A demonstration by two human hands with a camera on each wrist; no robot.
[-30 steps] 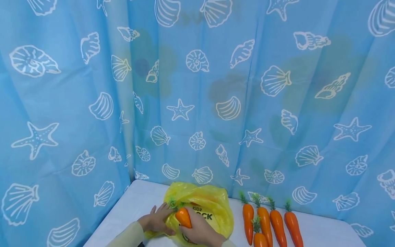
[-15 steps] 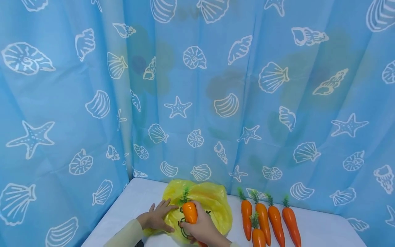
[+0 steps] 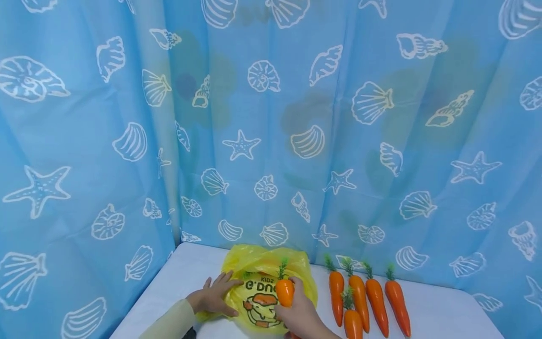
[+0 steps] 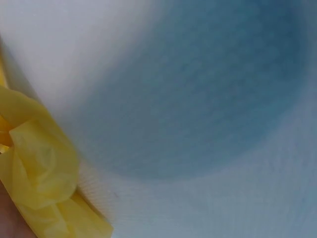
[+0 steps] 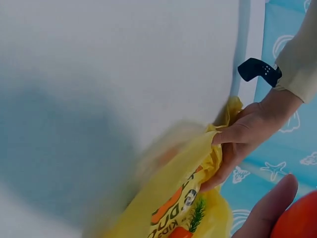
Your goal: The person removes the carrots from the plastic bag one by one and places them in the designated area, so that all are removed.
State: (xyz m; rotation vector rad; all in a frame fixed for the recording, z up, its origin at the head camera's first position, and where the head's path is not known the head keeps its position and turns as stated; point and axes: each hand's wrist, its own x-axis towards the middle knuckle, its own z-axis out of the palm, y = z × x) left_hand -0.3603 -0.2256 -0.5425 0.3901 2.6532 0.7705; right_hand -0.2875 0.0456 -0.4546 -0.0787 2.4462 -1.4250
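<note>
A glossy orange toy carrot with a green tuft is gripped by my right hand, above the right part of a yellow plastic bag. Spread over the bag's left edge is my left hand, its fingers fairly straight and touching the plastic. In the right wrist view, the left hand lies at the bag's mouth, and another green carrot top shows inside. The held carrot fills that view's lower right corner. Crumpled yellow plastic appears in the left wrist view.
Several toy carrots lie on the white table to the right of the bag. A blue curtain with shell prints hangs behind the table and along its left side.
My right hand has lifted the carrot out of the bag's mouth and moved it right, uncovering the printed duck. The left hand stays on the bag's edge. The head view has shifted slightly.
</note>
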